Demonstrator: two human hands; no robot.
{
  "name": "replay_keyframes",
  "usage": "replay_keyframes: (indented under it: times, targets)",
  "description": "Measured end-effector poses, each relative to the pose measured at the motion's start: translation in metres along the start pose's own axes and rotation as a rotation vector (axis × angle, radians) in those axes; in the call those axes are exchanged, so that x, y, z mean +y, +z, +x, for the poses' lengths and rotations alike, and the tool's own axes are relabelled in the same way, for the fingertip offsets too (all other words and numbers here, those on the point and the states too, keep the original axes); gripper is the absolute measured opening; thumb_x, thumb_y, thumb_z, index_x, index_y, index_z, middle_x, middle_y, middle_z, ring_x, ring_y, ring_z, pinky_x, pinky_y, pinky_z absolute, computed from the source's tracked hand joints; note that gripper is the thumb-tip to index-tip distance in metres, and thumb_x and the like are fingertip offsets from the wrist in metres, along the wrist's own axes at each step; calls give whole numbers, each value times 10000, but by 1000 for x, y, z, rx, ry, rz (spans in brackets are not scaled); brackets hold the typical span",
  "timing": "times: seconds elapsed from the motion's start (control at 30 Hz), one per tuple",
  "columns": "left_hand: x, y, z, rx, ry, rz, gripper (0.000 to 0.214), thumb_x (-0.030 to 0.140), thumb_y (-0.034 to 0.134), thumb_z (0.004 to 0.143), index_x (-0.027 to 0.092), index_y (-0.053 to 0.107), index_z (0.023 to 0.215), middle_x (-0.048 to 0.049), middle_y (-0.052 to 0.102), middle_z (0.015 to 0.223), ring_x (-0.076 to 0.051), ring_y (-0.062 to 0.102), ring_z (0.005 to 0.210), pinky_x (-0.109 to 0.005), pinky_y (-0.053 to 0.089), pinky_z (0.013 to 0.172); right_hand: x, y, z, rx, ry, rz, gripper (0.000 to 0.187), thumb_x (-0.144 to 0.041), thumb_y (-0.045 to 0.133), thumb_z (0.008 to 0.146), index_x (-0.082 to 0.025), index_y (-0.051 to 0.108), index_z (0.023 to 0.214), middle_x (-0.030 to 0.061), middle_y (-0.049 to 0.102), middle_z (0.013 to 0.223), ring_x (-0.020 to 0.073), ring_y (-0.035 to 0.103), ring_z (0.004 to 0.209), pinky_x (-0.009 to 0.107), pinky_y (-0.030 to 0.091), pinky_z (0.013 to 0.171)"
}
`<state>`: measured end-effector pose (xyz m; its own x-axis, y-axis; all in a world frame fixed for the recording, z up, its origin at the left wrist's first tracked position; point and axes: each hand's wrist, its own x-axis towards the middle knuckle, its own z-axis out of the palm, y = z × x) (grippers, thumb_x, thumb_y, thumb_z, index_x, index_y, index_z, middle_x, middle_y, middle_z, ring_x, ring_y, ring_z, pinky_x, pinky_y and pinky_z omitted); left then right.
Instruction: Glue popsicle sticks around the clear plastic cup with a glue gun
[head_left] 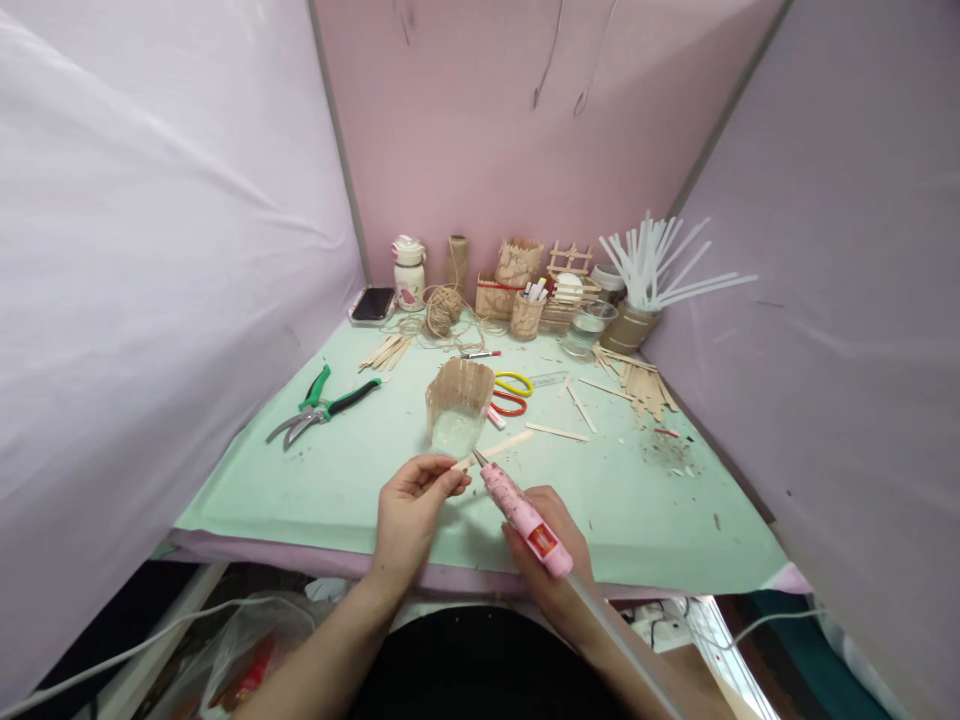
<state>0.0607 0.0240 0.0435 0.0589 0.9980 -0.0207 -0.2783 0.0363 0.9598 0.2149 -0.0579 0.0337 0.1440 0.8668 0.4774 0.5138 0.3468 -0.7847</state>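
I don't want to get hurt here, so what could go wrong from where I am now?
The nozzle of the pink glue gun is close to your left hand; if hot, it could burn you. Held only near one end, the wooden stick might twist. The pruning shears' blades look parted, so a careless reach could cut you.

Viewed from my position: pink rear panel (480, 150) rose behind pale green tabletop (300, 500). Pale lilac sheets (165, 250) enclosed both sides. Grey edging (337, 130) lined rear corners. Lighting was soft.

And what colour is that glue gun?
The glue gun is pink, with a reddish-orange panel on it, as the head view shows.
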Motion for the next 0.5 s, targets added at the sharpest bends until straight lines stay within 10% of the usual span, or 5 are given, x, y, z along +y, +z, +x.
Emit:
replay_keyframes:
  times: [0.5]
  targets:
    - [11, 8, -13, 33, 171, 42, 79, 161, 773, 652, 174, 719, 708, 13, 721, 634, -106, 674, 586, -176, 567, 605, 3, -3, -5, -93, -20, 8, 183, -335, 515, 922, -212, 621, 1008, 48, 620, 901, 176, 616, 818, 274, 526, 689]
